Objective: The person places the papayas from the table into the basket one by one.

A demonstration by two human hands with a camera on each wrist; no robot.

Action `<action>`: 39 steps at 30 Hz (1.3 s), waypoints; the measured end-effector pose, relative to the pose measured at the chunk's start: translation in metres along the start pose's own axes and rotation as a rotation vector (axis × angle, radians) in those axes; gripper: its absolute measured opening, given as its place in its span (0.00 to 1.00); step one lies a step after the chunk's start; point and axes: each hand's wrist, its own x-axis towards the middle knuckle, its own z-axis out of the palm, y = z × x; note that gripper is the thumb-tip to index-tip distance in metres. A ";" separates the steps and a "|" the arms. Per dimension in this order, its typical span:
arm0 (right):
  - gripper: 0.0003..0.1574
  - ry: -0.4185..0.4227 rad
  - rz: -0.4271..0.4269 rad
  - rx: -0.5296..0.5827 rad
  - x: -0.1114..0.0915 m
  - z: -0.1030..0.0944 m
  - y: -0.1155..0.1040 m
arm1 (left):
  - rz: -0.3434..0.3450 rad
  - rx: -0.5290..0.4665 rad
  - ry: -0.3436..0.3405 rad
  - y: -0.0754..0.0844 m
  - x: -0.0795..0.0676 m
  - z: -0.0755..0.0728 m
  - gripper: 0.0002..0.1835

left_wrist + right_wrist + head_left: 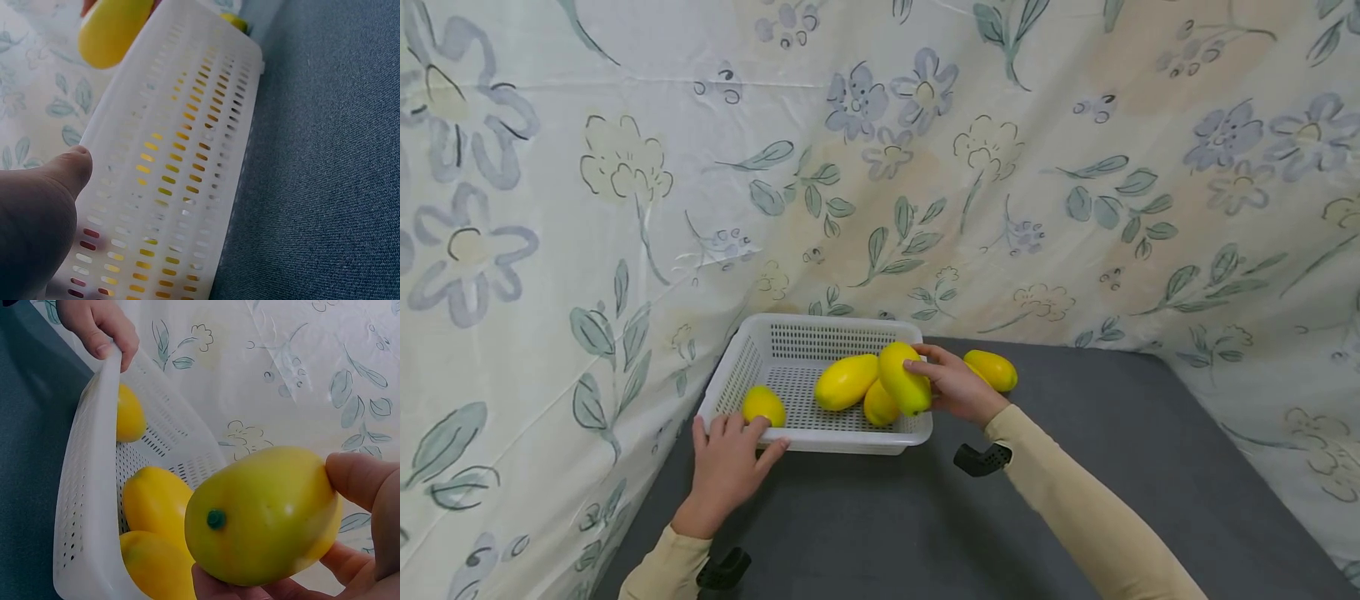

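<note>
The worktop (865, 517) carries a white perforated plastic basket (857, 439) at its far left corner. The held mango (898, 382) is raised over the basket end that faces the worktop's right edge; contact with the fruit below cannot be determined. Three mangoes lie inside: one end-on mango (764, 405) near the worktop's left edge, one middle mango (844, 383), and one lower mango (878, 406) partly hidden by the held one. Outside the basket, a loose mango (994, 370) rests close to the worktop's far edge.

State of grips: the right-hand grip (961, 387) grasps the held mango, thumb on one side and fingers beneath. The left-hand grip (727, 467) clasps the basket rim nearest the worktop's left edge, fingers inside the wall and thumb outside.

Handling (estimated): moderate weight, or light if the fruit is artificial; the pictures do not settle which. Body firm. Skin smooth and glossy, therefore liable to slide or roll under a narrow pinch. If real, treat as prone to bruising; do not drop.

Point of hold: span the widest girth, thumb opposed to spread fingers, supporting from below. Avoid lifting by the green stem nub (216, 519) or the tapered tip. Basket wall appears thin and likely flexes; steady it at the rim.
</note>
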 end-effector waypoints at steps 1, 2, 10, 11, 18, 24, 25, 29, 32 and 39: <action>0.43 0.000 0.000 0.002 0.000 0.000 0.000 | 0.000 -0.002 0.001 0.000 0.000 0.000 0.21; 0.43 0.000 0.000 0.002 -0.001 0.000 0.000 | 0.001 -0.005 0.000 0.000 0.000 0.000 0.22; 0.41 -0.002 0.008 -0.008 -0.002 -0.002 0.002 | -0.005 -0.007 -0.009 -0.002 0.001 0.002 0.22; 0.41 0.000 0.009 -0.008 -0.002 -0.002 0.002 | -0.004 -0.006 -0.008 -0.002 0.001 0.002 0.22; 0.41 -0.007 -0.015 -0.026 -0.005 -0.006 0.003 | 0.006 -0.005 0.011 -0.001 0.000 0.001 0.22; 0.40 -0.002 -0.019 -0.035 -0.011 -0.014 0.006 | 0.010 0.000 0.018 0.000 0.000 0.000 0.21; 0.40 -0.002 -0.018 -0.031 -0.012 -0.015 0.006 | 0.011 0.002 0.017 0.000 0.000 0.000 0.21; 0.41 -0.008 -0.021 -0.008 -0.013 -0.018 0.007 | 0.011 0.003 0.016 0.000 0.000 0.000 0.21; 0.41 -0.002 -0.021 0.002 -0.013 -0.019 0.008 | 0.013 0.005 0.017 0.001 0.000 0.000 0.21; 0.41 0.015 -0.026 -0.005 -0.014 -0.018 0.008 | 0.008 0.005 0.009 0.001 -0.001 0.000 0.21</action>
